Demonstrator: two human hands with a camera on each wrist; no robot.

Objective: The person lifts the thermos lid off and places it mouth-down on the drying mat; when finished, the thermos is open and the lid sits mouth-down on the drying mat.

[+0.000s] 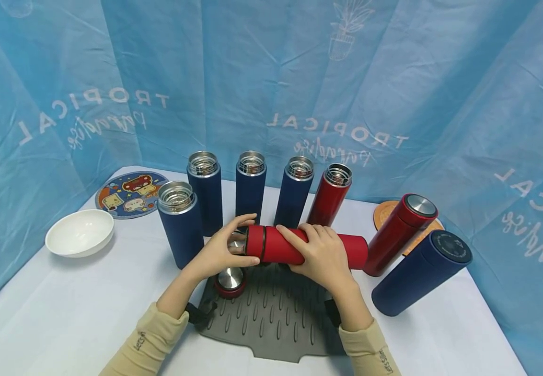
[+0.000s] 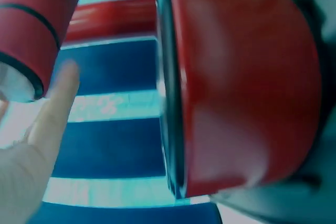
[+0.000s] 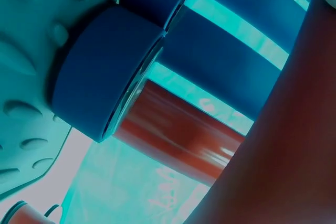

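A red thermos bottle [image 1: 282, 245] lies on its side in the air above the grey mat, gripped round its body by my right hand [image 1: 323, 256]. At its lid end my left hand [image 1: 221, 253] spreads its thumb and a finger on either side of the lid; the left wrist view shows a straight, blurred finger beside the lid end. Below the left hand, a red lid [image 1: 230, 282] with a silver top rests on the mat, and it looms large in the left wrist view. In the right wrist view a blue lid [image 3: 105, 72] sits on the mat.
Several lidless blue bottles [image 1: 251, 190] and a lidless red bottle [image 1: 330, 198] stand behind the grey mat [image 1: 276, 318]. Lidded red [image 1: 395, 235] and blue bottles [image 1: 412, 277] stand at right by an orange coaster [image 1: 384, 211]. A white bowl [image 1: 80, 235] and patterned mat [image 1: 132, 194] lie left.
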